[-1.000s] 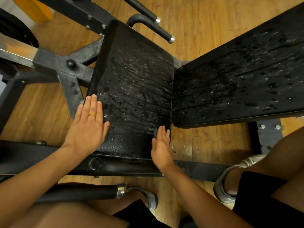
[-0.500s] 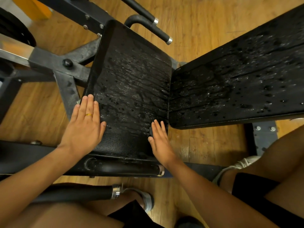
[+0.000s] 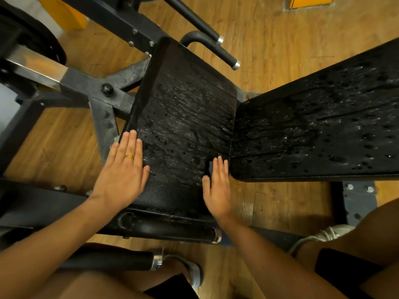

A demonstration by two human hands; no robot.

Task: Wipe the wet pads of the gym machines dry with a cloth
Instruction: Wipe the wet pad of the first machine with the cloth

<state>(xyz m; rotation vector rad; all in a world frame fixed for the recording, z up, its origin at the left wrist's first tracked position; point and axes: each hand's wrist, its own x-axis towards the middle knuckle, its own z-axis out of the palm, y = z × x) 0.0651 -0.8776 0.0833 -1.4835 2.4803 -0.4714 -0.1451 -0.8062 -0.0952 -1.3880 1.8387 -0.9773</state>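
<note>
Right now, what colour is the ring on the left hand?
Gold. The head view shows the ring on the left hand clearly.

No readable text, no labels, no brands — no numbers, no signs

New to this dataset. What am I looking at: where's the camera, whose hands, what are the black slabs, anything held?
One camera, worn on the person's head, looks down at their own arms. The left hand, wearing a gold ring, and the right hand lie flat, palms down, on the near end of a black pad of a gym machine. A longer pad sits beside it on the right. Both pads are beaded with water drops. Neither hand holds anything; no cloth is in view. Below is wooden floor.
</note>
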